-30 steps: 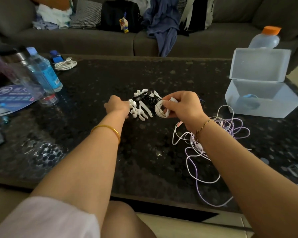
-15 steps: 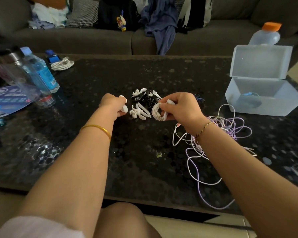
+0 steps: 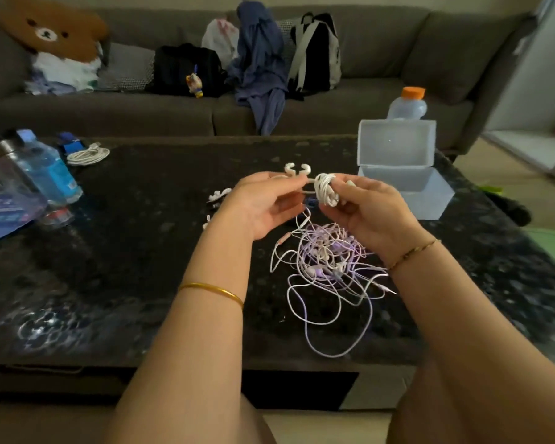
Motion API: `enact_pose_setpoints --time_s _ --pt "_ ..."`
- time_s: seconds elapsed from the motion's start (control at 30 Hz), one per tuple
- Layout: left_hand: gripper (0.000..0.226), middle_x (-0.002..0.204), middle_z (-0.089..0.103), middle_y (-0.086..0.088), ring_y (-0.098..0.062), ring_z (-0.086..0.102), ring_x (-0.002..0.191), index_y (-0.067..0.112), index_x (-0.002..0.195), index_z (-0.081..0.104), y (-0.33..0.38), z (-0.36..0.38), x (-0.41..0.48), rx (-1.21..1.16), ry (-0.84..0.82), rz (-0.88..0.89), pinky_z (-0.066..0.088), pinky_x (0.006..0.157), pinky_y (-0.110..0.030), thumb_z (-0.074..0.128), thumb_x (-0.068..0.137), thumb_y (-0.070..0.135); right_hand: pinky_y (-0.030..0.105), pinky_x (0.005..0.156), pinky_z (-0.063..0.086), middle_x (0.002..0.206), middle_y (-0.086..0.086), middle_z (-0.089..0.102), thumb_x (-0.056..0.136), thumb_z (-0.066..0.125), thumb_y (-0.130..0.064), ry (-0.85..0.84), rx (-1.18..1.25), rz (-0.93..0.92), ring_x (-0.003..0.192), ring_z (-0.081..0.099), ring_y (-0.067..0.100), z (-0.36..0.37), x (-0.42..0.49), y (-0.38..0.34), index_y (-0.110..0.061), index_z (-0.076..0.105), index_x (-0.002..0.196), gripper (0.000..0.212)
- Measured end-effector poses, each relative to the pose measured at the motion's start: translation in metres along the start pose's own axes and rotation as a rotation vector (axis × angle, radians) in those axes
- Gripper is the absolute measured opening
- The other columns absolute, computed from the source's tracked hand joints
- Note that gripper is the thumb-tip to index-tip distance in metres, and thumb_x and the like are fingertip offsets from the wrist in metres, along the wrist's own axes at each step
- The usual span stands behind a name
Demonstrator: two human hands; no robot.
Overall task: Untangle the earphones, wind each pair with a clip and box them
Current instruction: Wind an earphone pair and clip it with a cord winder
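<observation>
— While my right grip (image 3: 366, 209) pinches the wound white earphones (image 3: 326, 189), I'd say so the loops can't spring loose, my left grip (image 3: 263, 203) pinches a clip (image 3: 297, 169) just beside them.

— Orientation?

— Their long axis stands nearly upright between both grips, and the clip's forked end points up. The tangle (image 3: 330, 261) lies on the desk (image 3: 141, 251) below, with the box (image 3: 430, 200) beyond my right grip.
</observation>
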State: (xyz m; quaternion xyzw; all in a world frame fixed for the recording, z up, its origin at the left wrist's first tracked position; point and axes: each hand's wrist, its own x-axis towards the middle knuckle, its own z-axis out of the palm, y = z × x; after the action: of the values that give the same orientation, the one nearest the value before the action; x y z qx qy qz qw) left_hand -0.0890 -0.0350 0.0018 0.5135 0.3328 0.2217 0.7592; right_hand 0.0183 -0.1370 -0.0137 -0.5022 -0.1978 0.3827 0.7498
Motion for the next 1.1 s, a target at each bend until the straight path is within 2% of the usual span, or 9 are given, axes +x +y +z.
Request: enact_pose_setpoints --time_s 0.1,0.23,0.37,0.43,0.53,0.7,0.83,0.97,1.1 --pt "0.012 0.084 0.065 -0.001 -0.009 0.057 0.077 0.016 0.082 0.062 -0.009 0.021 0.005 0.205 -0.074 0.002 0.046 0.072 -0.023 0.071 0.082 0.008 0.024 0.06 0.057 0.069 0.005 0.069 0.094 0.05 -0.002 0.033 0.072 -0.005 0.065 0.067 0.011 -0.022 -0.005 -0.01 -0.003 0.063 0.087 0.014" --pt "0.015 0.089 0.068 -0.004 -0.019 0.056 0.091 0.019 0.09 0.073 -0.022 0.043 0.017 0.487 -0.183 0.053 0.044 0.092 -0.038 0.072 0.079 0.007 0.026 0.062 0.058 0.075 0.01 0.068 0.093 0.05 -0.002 0.062 0.17 0.014 0.068 0.068 0.016 -0.048 -0.002 -0.016 -0.001 0.063 0.089 0.013" --pt "0.015 0.073 0.06 0.001 -0.008 0.047 0.066 0.019 0.09 0.066 -0.025 0.062 0.025 0.496 -0.2 0.095 0.035 0.06 -0.024 0.065 0.085 0.005 0.027 0.065 0.059 0.084 0.013 0.067 0.093 0.052 -0.002 0.076 0.24 0.056 0.076 0.066 0.018 -0.062 0.007 -0.017 0.0 0.062 0.094 0.01" --pt "0.019 0.076 0.061 -0.001 -0.008 0.048 0.063 0.02 0.091 0.063 -0.024 0.068 0.031 0.514 -0.184 0.134 0.034 0.056 -0.021 0.065 0.083 0.003 0.027 0.065 0.059 0.089 0.015 0.064 0.092 0.053 -0.001 0.095 0.283 0.09 0.08 0.063 0.019 -0.068 0.011 -0.016 -0.001 0.062 0.092 0.008" --pt "0.019 0.081 0.063 -0.006 -0.013 0.057 0.073 0.015 0.091 0.06 -0.023 0.07 0.039 0.463 -0.122 0.133 0.041 0.054 -0.019 0.067 0.081 0.0 0.024 0.058 0.058 0.085 0.013 0.063 0.091 0.055 -0.002 0.102 0.314 0.131 0.077 0.061 0.018 -0.073 0.016 -0.016 -0.003 0.061 0.089 0.007" --pt "0.021 0.076 0.061 -0.006 -0.01 0.057 0.062 0.014 0.075 0.054 -0.026 0.066 0.041 0.446 -0.127 0.126 0.045 0.053 -0.019 0.069 0.082 -0.001 0.025 0.061 0.057 0.079 0.012 0.063 0.091 0.054 -0.001 0.097 0.279 0.107 0.075 0.061 0.018 -0.072 0.019 -0.015 -0.005 0.06 0.083 0.011" --pt "0.017 0.077 0.065 0.0 -0.008 0.06 0.067 0.017 0.083 0.062 -0.026 0.059 0.038 0.452 -0.171 0.14 0.05 0.061 -0.022 0.065 0.085 0.001 0.025 0.061 0.057 0.078 0.011 0.063 0.09 0.056 -0.001 0.091 0.24 0.095 0.074 0.061 0.017 -0.071 0.02 -0.016 -0.006 0.061 0.082 0.011" --pt "0.017 0.095 0.064 -0.009 -0.017 0.066 0.08 0.016 0.087 0.059 -0.026 0.056 0.03 0.429 -0.195 0.119 0.059 0.066 -0.033 0.055 0.093 0.001 0.026 0.061 0.058 0.081 0.012 0.062 0.09 0.056 0.0 0.098 0.242 0.097 0.075 0.062 0.018 -0.071 0.019 -0.015 -0.005 0.06 0.084 0.009" --pt "0.018 0.111 0.059 -0.019 -0.027 0.068 0.089 0.014 0.087 0.059 -0.028 0.058 0.026 0.414 -0.162 0.154 0.059 0.063 -0.031 0.05 0.096 0.0 0.026 0.059 0.058 0.082 0.012 0.062 0.09 0.057 -0.001 0.109 0.217 0.115 0.073 0.063 0.017 -0.069 0.019 -0.014 -0.003 0.061 0.086 0.006"
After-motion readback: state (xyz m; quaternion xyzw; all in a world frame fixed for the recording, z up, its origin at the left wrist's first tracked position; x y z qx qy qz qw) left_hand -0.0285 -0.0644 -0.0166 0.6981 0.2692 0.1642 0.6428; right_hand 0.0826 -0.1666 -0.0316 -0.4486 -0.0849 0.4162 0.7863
